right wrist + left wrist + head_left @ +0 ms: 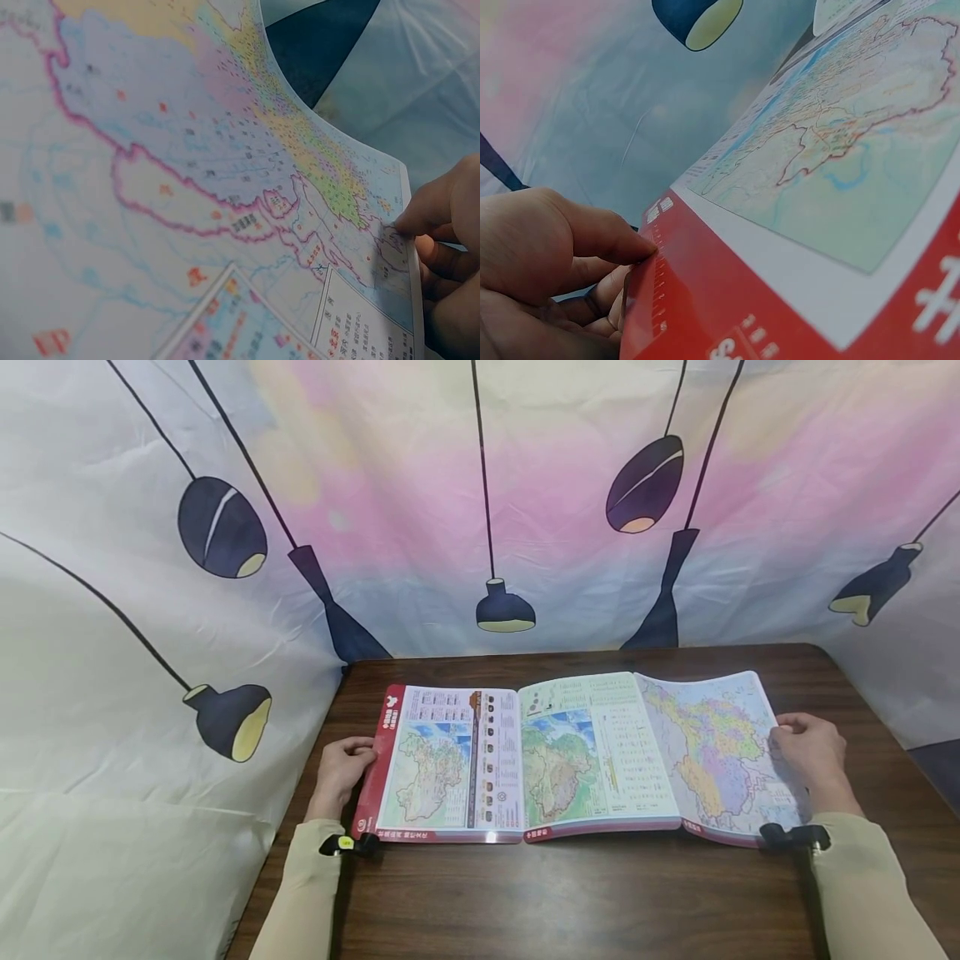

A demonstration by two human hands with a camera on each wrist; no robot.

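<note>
Wooden table point(600, 893) | one atlas point(570, 760) (open) | two hands' fingers point(615, 236) pinching its edges

- The atlas point(570, 760) has glossy, smooth paper pages with a sheen on its red border.
- The table point(600, 893) is dark wood, grained, with a dull finish.
- The backdrop point(480, 485) is thin printed cloth, matt and creased.
</note>
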